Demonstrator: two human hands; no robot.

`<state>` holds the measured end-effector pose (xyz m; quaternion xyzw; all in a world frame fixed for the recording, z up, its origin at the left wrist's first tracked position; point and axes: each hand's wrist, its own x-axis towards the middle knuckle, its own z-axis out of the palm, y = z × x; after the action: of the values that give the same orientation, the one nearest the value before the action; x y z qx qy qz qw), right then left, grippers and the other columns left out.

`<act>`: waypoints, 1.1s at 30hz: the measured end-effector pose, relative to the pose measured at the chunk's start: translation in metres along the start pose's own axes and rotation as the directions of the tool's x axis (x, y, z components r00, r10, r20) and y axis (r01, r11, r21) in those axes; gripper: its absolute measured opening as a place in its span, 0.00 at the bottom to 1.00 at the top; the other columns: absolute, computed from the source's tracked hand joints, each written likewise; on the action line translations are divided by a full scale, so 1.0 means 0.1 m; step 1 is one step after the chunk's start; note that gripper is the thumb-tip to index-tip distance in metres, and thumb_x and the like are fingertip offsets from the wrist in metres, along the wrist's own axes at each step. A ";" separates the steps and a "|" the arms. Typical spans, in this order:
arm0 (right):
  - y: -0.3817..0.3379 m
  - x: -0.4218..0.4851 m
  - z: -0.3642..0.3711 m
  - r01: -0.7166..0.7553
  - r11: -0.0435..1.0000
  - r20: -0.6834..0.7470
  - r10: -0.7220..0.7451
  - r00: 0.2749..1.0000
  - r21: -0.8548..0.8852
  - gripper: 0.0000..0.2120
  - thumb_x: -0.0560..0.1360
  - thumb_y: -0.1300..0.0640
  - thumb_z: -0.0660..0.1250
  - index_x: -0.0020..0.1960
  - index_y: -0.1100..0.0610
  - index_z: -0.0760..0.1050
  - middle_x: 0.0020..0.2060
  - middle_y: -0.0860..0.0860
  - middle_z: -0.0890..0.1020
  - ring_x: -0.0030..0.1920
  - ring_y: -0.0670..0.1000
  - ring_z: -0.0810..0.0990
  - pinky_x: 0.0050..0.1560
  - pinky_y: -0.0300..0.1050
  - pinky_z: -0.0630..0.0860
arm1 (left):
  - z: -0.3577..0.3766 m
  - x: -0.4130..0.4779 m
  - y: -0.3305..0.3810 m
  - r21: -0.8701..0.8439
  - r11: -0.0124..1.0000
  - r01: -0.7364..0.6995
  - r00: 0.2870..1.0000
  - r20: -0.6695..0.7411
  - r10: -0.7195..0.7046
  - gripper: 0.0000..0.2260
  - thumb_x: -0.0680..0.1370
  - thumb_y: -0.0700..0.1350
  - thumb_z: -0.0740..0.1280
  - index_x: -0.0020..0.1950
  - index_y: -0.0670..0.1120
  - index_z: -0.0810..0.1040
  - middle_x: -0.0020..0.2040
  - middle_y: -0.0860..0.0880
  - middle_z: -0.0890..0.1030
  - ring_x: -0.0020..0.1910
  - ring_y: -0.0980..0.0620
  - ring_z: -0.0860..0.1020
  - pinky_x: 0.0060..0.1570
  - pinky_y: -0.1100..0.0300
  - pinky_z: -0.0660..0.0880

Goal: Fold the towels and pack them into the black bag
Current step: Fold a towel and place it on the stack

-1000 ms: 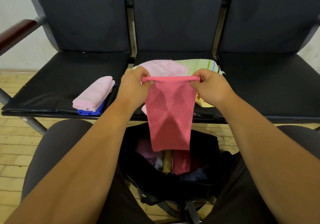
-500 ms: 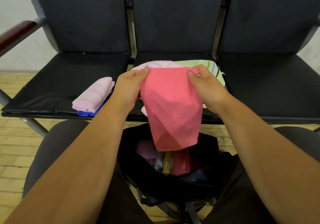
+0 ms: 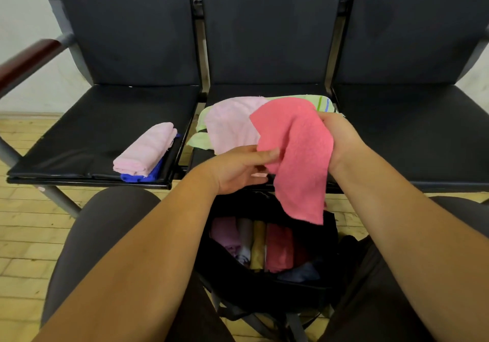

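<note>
We judge the job to be past its middle but not near its end. On the left seat of the black padded bench (image 3: 100, 127) we see a folded pale pink towel (image 3: 146, 149) lying on top of a folded blue towel (image 3: 144, 174); both are folded yet not packed. On the middle seat, a loose light pink towel (image 3: 230, 125) lies spread over a light green striped towel (image 3: 321, 102), and neither looks folded to us.

Our left hand (image 3: 238, 168) is half open below and left of the coral-pink terry towel (image 3: 293, 154), its fingertips touching the cloth's lower left edge without a clear pinch. Our right hand (image 3: 341, 140) is closed on the towel's upper right part and carries its weight, so the cloth hangs crumpled in the air above the bag's mouth, its lower corner dangling just over the opening. We take this towel to be mid-fold, not ready to go in.

The open black fabric bag (image 3: 264, 286) stands on the wooden floor between our knees. Inside it, from left to right, folded towels stand on edge in a row: a mauve-pink one (image 3: 225, 236), a grey-and-white one (image 3: 244, 238), a mustard yellow one (image 3: 258, 246), a dark red one (image 3: 280, 246), and a dark blue piece (image 3: 301, 274) lying lower at the right. Room seems to remain at the right side.

So we count about five packed, two folded and waiting, one in hand, two untouched.
</note>
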<state>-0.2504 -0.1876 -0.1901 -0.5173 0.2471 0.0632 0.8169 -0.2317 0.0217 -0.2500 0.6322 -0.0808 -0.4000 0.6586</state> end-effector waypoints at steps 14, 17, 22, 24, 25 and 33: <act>-0.11 -0.01 -0.12 -0.106 0.962 0.030 0.102 0.994 0.250 0.19 0.86 0.52 0.63 0.72 0.60 0.78 0.57 0.55 0.87 0.54 0.56 0.88 0.61 0.55 0.83 | 0.11 -0.10 0.34 -0.203 0.946 -0.251 0.919 -0.358 0.167 0.18 0.86 0.57 0.64 0.72 0.50 0.80 0.64 0.48 0.86 0.64 0.48 0.84 0.62 0.50 0.82; -0.02 0.06 -0.14 -0.318 0.948 0.184 0.307 0.934 0.030 0.31 0.83 0.34 0.62 0.67 0.60 0.81 0.61 0.61 0.86 0.59 0.64 0.87 0.64 0.61 0.78 | 0.11 -0.13 0.35 -0.373 0.900 -0.227 0.924 -0.375 0.078 0.20 0.86 0.56 0.66 0.73 0.47 0.79 0.63 0.44 0.86 0.62 0.44 0.85 0.57 0.48 0.83; 0.07 0.08 -0.05 -0.157 0.968 0.248 0.204 0.947 -0.198 0.17 0.84 0.55 0.68 0.69 0.64 0.78 0.54 0.55 0.87 0.50 0.55 0.87 0.50 0.50 0.84 | -0.11 -0.16 0.34 -0.388 0.884 -0.259 0.923 -0.370 0.108 0.17 0.82 0.39 0.70 0.70 0.35 0.80 0.66 0.38 0.84 0.66 0.42 0.83 0.63 0.48 0.82; 0.04 0.11 -0.05 0.014 0.978 0.238 0.037 0.971 -0.210 0.12 0.82 0.65 0.69 0.65 0.59 0.80 0.56 0.56 0.88 0.52 0.55 0.88 0.52 0.51 0.85 | -0.23 -0.15 0.34 -0.193 0.951 -0.240 0.902 -0.407 0.144 0.17 0.79 0.33 0.73 0.68 0.34 0.80 0.63 0.38 0.85 0.65 0.39 0.83 0.66 0.45 0.80; 0.03 0.14 -0.06 0.109 0.953 0.229 -0.043 0.972 -0.284 0.13 0.81 0.66 0.70 0.64 0.57 0.82 0.58 0.57 0.88 0.54 0.56 0.88 0.53 0.51 0.86 | -0.28 -0.15 0.33 -0.073 0.975 -0.208 0.879 -0.451 0.154 0.22 0.76 0.33 0.76 0.70 0.36 0.78 0.62 0.39 0.86 0.64 0.38 0.84 0.66 0.44 0.81; 0.11 0.15 -0.01 0.360 0.573 0.301 -0.200 0.932 -0.736 0.30 0.70 0.52 0.82 0.70 0.43 0.79 0.63 0.47 0.82 0.61 0.51 0.82 0.60 0.47 0.82 | -0.37 -0.24 0.31 0.639 0.769 -0.021 0.792 -0.459 0.403 0.23 0.74 0.45 0.77 0.67 0.58 0.79 0.58 0.58 0.82 0.58 0.54 0.82 0.57 0.57 0.80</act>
<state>-0.2420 -0.1862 -0.2060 -0.8443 0.0328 0.0810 0.5287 -0.2121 0.0614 -0.2195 0.8835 -0.0769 -0.0628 0.4579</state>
